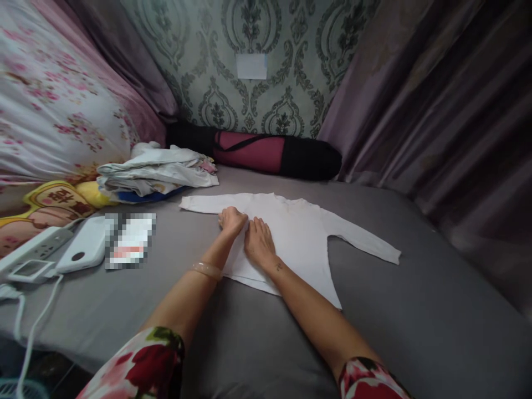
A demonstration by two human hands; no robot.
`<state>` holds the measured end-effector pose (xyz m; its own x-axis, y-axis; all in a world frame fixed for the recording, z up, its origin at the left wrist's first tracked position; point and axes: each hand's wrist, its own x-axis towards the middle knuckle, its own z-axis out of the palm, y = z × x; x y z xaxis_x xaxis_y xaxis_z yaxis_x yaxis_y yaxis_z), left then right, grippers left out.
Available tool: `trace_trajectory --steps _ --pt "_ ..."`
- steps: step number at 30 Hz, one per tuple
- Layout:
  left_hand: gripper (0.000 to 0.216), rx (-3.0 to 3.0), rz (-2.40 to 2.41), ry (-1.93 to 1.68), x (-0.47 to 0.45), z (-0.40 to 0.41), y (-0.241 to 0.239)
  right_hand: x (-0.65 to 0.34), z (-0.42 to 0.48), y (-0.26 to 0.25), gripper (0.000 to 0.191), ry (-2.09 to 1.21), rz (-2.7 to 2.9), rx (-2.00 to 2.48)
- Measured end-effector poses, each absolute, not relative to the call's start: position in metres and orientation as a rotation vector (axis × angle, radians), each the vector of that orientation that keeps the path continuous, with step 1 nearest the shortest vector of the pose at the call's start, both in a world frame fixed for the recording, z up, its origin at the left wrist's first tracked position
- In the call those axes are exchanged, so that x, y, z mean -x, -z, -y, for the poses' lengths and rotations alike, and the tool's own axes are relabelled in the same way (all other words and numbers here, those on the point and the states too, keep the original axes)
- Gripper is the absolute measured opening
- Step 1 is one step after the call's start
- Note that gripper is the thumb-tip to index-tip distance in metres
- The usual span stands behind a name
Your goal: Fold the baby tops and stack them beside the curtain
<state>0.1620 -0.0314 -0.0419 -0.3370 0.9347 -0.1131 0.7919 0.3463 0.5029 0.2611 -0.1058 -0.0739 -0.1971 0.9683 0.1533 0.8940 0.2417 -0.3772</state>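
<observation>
A white long-sleeved shirt point(303, 233) lies spread flat on the grey bed sheet point(415, 310), sleeves stretched out to both sides. My left hand point(231, 220) rests on the shirt near its left side, fingers curled down onto the cloth. My right hand point(260, 242) lies flat and open on the shirt just beside the left hand, palm pressing the fabric. A clear bangle point(206, 270) sits on my left wrist. Both forearms reach in from the bottom, with floral sleeves at the upper arms.
A pile of folded clothes point(155, 172) sits at the back left. A pink and black roll bag point(274, 152) lies along the patterned wall. A power strip point(33, 252), white power bank point(83, 252) and cable lie at the left, below a floral pillow point(54, 111).
</observation>
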Motion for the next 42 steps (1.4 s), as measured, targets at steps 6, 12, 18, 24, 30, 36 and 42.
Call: trace_trajectory --steps 6,12,18,24,30,36,42 --pt "0.021 -1.687 -2.101 -0.555 -0.149 0.026 0.038 -0.26 0.107 0.071 0.059 -0.308 2.171 1.7" --pt "0.02 -1.86 -2.128 -0.53 -0.157 0.027 0.041 -0.258 0.11 0.066 0.069 -0.341 2.202 1.711" --pt "0.022 -2.146 -2.05 -0.301 -0.154 0.036 0.053 -0.258 0.111 0.063 0.068 -0.374 2.26 1.724" --pt "0.024 -2.374 -1.993 -0.182 -0.138 0.034 0.064 -0.26 0.119 0.059 0.064 -0.329 2.385 1.638" --pt "0.023 -2.272 -1.875 -0.48 -0.121 0.026 0.066 -0.258 0.14 0.051 0.063 -0.359 2.585 1.381" --pt "0.02 -2.117 -1.772 -0.605 -0.106 0.026 0.059 -0.249 0.18 0.04 0.061 -0.529 2.731 1.08" --pt "0.028 -2.256 -1.808 -0.618 -0.114 0.044 0.054 -0.256 0.219 0.011 0.046 -0.792 2.823 0.564"
